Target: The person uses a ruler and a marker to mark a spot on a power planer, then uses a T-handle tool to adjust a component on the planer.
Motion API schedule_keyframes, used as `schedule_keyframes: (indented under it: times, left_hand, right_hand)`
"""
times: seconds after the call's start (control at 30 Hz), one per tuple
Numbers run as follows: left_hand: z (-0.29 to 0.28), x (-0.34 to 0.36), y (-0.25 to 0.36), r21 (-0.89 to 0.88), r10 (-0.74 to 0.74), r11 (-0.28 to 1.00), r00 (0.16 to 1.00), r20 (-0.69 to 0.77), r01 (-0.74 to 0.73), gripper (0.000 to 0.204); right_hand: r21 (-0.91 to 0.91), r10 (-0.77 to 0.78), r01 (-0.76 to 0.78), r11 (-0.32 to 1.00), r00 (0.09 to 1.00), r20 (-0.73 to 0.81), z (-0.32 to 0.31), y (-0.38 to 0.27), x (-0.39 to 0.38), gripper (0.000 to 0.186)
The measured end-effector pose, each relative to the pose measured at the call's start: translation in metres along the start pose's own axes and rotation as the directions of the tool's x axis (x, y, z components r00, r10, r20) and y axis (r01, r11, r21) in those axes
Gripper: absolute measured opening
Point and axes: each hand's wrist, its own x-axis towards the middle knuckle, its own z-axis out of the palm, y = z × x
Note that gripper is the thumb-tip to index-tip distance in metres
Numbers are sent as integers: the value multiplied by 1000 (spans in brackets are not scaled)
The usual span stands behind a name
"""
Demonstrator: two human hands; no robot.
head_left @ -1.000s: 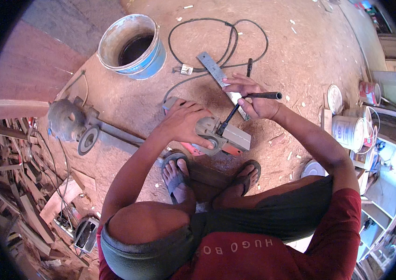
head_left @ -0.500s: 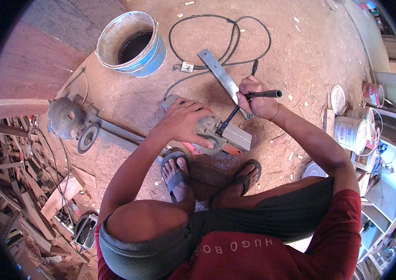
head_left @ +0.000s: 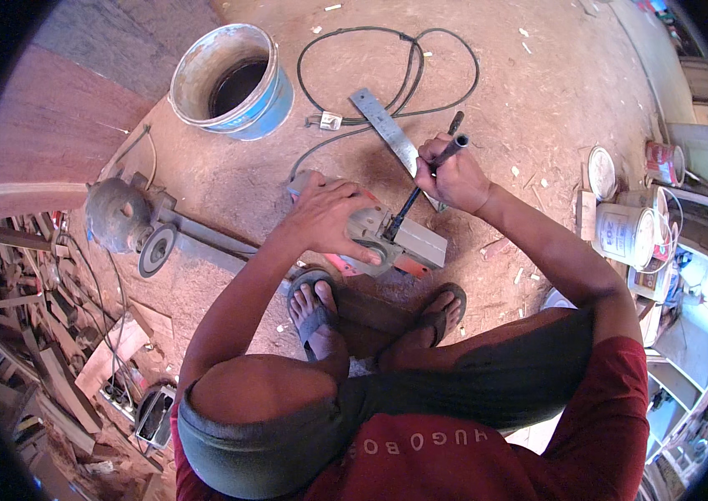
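A grey and red electric hand planer lies on its side or back on the floor in front of my feet. My left hand is wrapped over its body, the thumb toward me. In my right hand is the crossbar of a dark T-handled wrench, fingers closed round it. The wrench shaft slants down to the planer's middle, next to the flat grey sole; its very tip is hidden there. Beyond my right hand lies a flat steel strip, partly covered by that hand.
A blue bucket with dark contents stands far left. The planer's looped black cord lies ahead. At left are a bench grinder and a heap of wood scraps. Paint pails and shelving line the right.
My right hand has turned the wrench handle: its near end has swung from pointing right to pointing farther away from me. The left hand stays on the planer.
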Motion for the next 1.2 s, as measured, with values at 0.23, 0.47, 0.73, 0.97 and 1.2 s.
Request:
schedule_keyframes:
  times: [0.23,0.47,0.73,0.97,1.2]
  left_hand:
    - [-3,2,-1,-17,21,1000,1000,-8,-21,100]
    - [-1,-2,-4,4,70,998,996,-56,-70,97]
    - [-8,-1,1,4,33,999,999,24,-33,97]
    - [-4,0,-2,-20,63,998,998,-22,-63,96]
    - [-5,0,-1,-5,39,999,999,-7,-39,94]
  right_hand:
    - [-14,128,-128,992,991,41,7,2,-3,31]
    - [123,133,-137,983,990,44,6,10,-1,33]
    - [-15,146,-147,989,989,-18,-2,29,-5,27]
    - [-78,99,-97,992,995,31,8,28,-18,32]
    - [-44,157,-157,987,988,-4,9,23,-16,31]
